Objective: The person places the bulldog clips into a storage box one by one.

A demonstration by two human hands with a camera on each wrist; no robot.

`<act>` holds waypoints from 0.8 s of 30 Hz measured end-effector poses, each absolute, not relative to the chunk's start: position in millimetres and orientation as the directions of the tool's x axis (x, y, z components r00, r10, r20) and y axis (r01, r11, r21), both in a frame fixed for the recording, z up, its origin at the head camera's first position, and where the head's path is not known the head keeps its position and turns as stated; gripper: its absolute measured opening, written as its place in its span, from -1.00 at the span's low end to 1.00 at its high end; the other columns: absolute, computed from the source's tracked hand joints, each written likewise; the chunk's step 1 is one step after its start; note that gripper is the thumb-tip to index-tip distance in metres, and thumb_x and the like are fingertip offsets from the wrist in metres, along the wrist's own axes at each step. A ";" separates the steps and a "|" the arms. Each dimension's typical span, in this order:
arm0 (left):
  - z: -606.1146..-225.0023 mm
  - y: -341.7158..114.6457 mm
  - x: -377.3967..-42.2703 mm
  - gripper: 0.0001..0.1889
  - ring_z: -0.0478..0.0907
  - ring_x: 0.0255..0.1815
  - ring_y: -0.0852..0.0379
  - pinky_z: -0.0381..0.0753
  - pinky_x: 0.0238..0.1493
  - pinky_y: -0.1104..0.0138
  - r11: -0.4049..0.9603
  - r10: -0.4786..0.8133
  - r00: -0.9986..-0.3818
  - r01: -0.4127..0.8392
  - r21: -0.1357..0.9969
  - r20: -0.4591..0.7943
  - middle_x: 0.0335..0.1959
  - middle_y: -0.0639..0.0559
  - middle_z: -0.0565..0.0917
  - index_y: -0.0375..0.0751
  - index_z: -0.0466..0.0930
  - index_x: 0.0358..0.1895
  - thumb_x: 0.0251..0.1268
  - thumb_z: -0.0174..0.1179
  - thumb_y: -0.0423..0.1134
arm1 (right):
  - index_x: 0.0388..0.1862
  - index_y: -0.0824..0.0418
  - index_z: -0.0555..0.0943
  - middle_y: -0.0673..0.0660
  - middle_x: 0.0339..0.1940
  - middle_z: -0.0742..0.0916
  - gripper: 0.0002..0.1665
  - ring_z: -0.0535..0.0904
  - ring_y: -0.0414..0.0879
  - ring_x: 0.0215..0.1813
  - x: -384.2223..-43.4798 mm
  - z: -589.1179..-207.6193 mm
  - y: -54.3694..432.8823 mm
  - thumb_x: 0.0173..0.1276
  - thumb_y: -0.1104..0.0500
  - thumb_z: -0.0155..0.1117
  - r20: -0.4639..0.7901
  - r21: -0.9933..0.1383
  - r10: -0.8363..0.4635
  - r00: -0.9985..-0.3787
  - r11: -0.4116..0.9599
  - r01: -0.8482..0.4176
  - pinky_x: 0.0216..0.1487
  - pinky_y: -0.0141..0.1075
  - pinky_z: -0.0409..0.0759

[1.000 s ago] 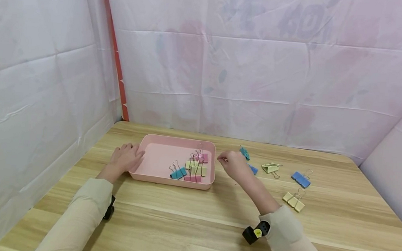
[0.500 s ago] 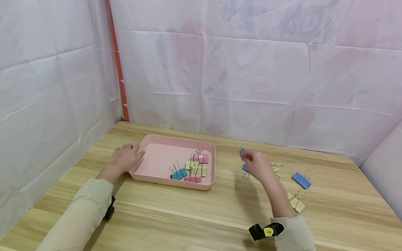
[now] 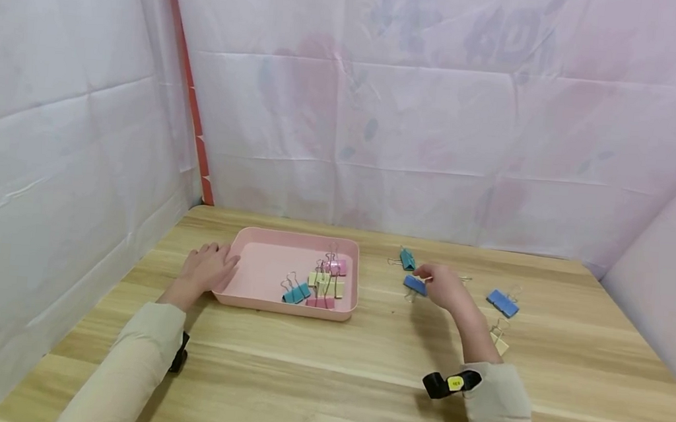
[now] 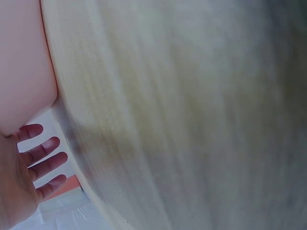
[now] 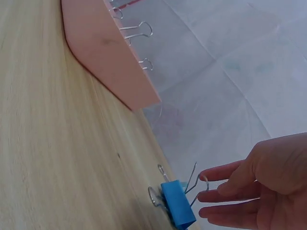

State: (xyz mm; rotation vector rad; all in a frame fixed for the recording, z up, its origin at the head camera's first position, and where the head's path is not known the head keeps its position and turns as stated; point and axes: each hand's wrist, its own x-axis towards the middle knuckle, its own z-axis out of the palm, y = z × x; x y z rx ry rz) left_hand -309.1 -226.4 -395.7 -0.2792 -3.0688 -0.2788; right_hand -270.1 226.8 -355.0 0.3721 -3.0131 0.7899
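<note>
My left hand [image 3: 208, 267] rests on the left rim of a pink tray [image 3: 268, 265], fingers extended. In the left wrist view its fingers [image 4: 45, 149] are spread beside the tray's wall. My right hand [image 3: 442, 287] is at a blue binder clip [image 3: 415, 285] lying on the table right of the tray. In the right wrist view, the straight fingers [image 5: 230, 211] reach the clip's wire handle; the thumb tip appears just short of it. Inside the tray, at its right half, sit a teal binder clip [image 3: 296, 293] and several pink and yellow ones.
A teal binder clip [image 3: 408, 259] lies behind the right hand. Farther right are another blue clip [image 3: 503, 303] and a yellow clip [image 3: 500, 343], partly hidden by the forearm. White cloth walls [image 3: 415, 144] stand behind and beside the wooden table [image 3: 301, 380].
From the tray's right side, my right hand has moved right to the loose clips, then slightly down to the blue one. My left hand stays on the tray. The head view has shifted slightly.
</note>
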 end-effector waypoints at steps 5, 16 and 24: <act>-395.9 -227.4 -307.8 -0.43 0.20 0.15 -0.35 0.09 0.11 -0.20 0.966 0.178 -0.983 0.184 0.180 0.050 0.11 -0.47 0.32 -0.43 0.21 0.27 0.44 -0.26 0.00 | -0.10 0.52 0.55 0.42 -0.13 0.61 -0.58 0.49 0.30 -0.04 -270.0 -361.5 229.1 0.07 0.56 -0.12 0.046 -0.445 -0.236 -0.971 0.865 -0.231 -0.11 0.02 0.47; -397.6 -227.7 -307.8 -0.45 0.24 0.12 -0.34 0.11 0.09 -0.19 0.966 0.174 -0.983 0.183 0.181 0.065 0.07 -0.45 0.35 -0.41 0.24 0.23 0.43 -0.25 0.00 | -0.13 0.51 0.54 0.35 -0.32 0.63 -0.73 0.56 0.13 -0.28 -269.0 -363.4 228.2 0.16 0.47 0.07 0.016 -0.441 -0.279 -0.960 0.860 -0.257 -0.34 -0.14 0.51; -398.6 -229.0 -310.7 -0.45 0.24 0.11 -0.34 0.13 0.07 -0.19 0.965 0.180 -0.981 0.191 0.182 0.077 0.06 -0.45 0.36 -0.42 0.25 0.22 0.43 -0.24 -0.01 | -0.05 0.41 0.57 0.44 -0.03 0.57 -0.64 0.50 0.33 -0.03 -273.6 -370.1 227.4 0.18 0.53 0.03 0.049 -0.406 -0.341 -0.939 0.852 -0.331 -0.16 0.02 0.51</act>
